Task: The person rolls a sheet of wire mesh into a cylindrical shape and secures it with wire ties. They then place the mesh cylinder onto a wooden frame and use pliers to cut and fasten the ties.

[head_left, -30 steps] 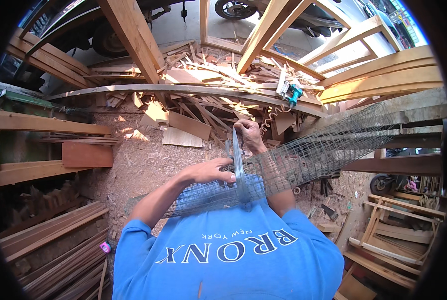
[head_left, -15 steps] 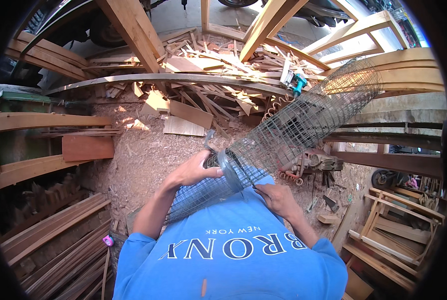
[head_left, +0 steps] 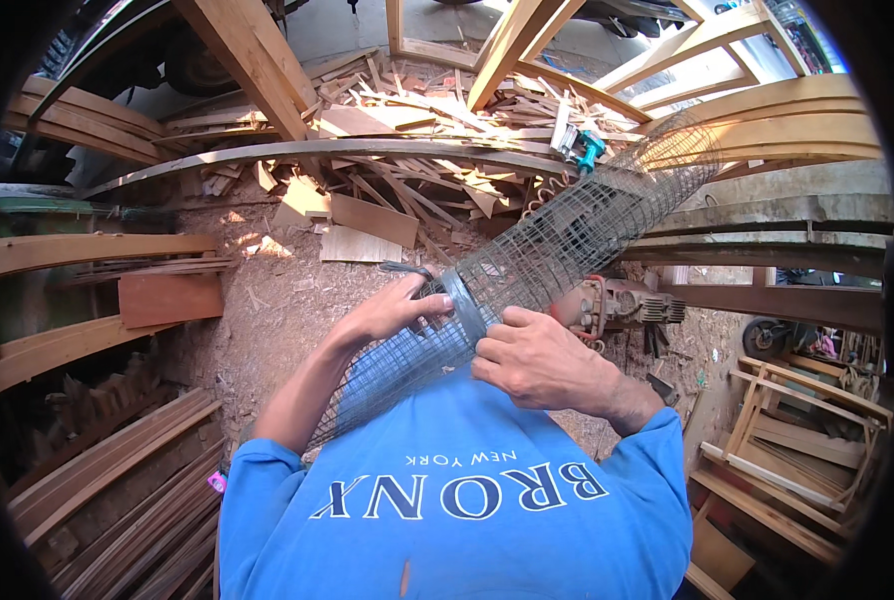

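A long roll of wire mesh [head_left: 587, 225] lies slantwise across my body, from my left forearm up to the far right. Around its near part runs a flat grey strip [head_left: 464, 303], with a dark loose end [head_left: 404, 268] sticking out beyond my left hand. My left hand [head_left: 395, 308] is closed over the roll, its thumb against the strip and its other fingers partly hidden by the mesh. On the roll's right side, my right hand [head_left: 532, 358] is closed in a fist beside the strip's lower end. What its curled fingers hold is hidden.
A red motor-like machine [head_left: 607, 305] sits on the sawdust-covered floor [head_left: 277, 300] behind the roll. A teal power tool [head_left: 589, 150] lies near scrap wood [head_left: 407, 120]. Stacked boards [head_left: 117, 450] stand at the left, wooden frames [head_left: 797, 430] at the right.
My right hand has moved up and left, from the roll's lower edge to beside the strip, and now shows as a fist. The mesh roll has shifted slightly left at its far end.
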Tool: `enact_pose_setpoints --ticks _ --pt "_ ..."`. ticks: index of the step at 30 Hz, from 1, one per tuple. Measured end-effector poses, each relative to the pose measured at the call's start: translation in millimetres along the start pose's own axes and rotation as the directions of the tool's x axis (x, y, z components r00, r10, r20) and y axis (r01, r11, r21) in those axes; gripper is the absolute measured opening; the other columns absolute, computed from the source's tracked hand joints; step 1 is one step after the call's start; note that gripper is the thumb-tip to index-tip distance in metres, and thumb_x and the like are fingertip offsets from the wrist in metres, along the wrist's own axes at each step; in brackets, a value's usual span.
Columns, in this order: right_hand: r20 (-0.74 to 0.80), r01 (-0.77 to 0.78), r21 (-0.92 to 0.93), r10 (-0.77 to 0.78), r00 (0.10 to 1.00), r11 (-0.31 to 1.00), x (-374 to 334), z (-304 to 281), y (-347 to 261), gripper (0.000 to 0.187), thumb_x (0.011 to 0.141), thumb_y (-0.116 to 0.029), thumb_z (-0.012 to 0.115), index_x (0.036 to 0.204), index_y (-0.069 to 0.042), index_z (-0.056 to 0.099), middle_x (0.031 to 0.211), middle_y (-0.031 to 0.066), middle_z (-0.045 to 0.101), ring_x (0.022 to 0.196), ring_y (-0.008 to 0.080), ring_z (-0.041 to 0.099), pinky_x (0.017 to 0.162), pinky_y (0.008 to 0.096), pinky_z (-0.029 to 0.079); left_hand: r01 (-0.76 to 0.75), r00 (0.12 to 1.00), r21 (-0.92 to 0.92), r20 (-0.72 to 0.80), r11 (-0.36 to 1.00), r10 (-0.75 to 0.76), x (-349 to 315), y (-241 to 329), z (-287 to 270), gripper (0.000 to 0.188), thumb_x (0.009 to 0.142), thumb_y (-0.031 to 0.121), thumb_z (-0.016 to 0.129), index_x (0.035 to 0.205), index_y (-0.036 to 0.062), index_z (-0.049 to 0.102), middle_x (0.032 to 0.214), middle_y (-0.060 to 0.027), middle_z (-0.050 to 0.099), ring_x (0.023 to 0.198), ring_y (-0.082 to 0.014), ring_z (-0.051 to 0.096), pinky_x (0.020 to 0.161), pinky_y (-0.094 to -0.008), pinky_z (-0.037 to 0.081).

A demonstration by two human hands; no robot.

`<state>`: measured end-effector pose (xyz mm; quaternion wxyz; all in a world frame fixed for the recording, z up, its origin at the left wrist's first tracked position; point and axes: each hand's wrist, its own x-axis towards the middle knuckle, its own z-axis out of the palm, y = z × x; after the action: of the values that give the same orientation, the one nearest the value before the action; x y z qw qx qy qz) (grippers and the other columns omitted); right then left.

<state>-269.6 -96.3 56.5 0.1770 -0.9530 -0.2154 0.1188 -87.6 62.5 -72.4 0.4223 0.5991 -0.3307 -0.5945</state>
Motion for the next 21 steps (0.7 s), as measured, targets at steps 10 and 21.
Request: enact_pose_setpoints --ticks 10,21 --pt "-0.056 0.040 0.537 -0.012 0.998 0.843 46 43 43 0.022 0.085 -0.027 0.072 0.092 -0.006 0.070 0.112 0.0133 0.056 0.104 0.0340 0.060 0.088 0.0438 0.051 -0.035 0.958 0.388 0.275 0.921 -0.080 6 -21 -4 0.055 0.089 0.046 0.059 0.121 0.0013 0.061 0.114 -0.0207 0.066 0.107 -0.0330 0.063 0.096 -0.0436 0.048" --pt "-0.189 -0.105 0.703 0.327 0.926 0.703 30 70 12 0.016 0.081 -0.017 0.077 0.093 -0.007 0.074 0.106 0.0105 0.059 0.100 0.0292 0.061 0.086 0.0402 0.051 -0.067 0.970 0.615 0.224 0.785 -0.092 -16 26 2 0.049 0.091 0.045 0.056 0.113 0.0024 0.064 0.100 -0.0255 0.069 0.098 -0.0421 0.065 0.089 -0.0481 0.049"
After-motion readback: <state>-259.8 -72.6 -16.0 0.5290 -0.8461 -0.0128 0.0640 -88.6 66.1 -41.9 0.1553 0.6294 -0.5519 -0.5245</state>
